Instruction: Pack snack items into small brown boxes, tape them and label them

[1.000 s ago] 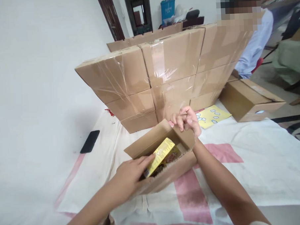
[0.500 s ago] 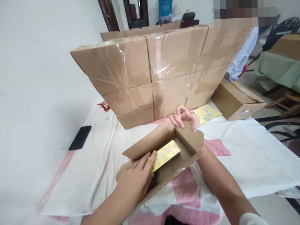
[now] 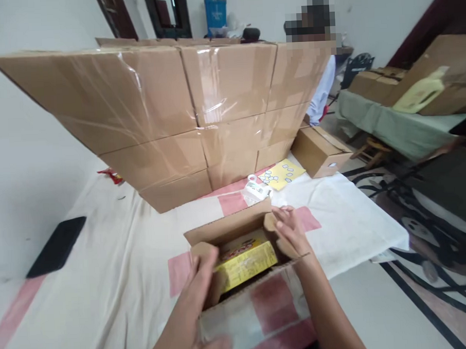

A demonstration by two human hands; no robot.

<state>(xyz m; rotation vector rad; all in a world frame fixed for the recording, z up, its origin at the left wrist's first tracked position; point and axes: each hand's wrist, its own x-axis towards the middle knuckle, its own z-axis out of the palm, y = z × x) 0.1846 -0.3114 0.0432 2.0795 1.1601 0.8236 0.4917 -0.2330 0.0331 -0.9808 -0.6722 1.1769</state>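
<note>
An open cardboard box [image 3: 227, 218] sits on the cloth in front of me, its flaps standing up. Inside it lies a yellow printed carton [image 3: 246, 264], touched by neither hand as far as I can see. At the left end, my left hand [image 3: 197, 294] rests its fingers against the end flap, the thumb spread wide and blurred. My right hand [image 3: 291, 231] grips the flap at the right end, fingers bent over its edge. Just behind the box are a white item with a ring-shaped end [image 3: 257, 188] and a yellow sheet with pale stickers [image 3: 283, 173].
A tall wall of taped cartons [image 3: 229, 92] stands across the back of the table. Another closed carton [image 3: 320, 150] is at the right. A black phone [image 3: 56, 246] lies at left. A person in a light blue top [image 3: 322, 96] is behind the cartons.
My left hand has left the yellow carton and moved to the left end flap. The right hand has shifted from the back corner onto the right flap. The view has turned right.
</note>
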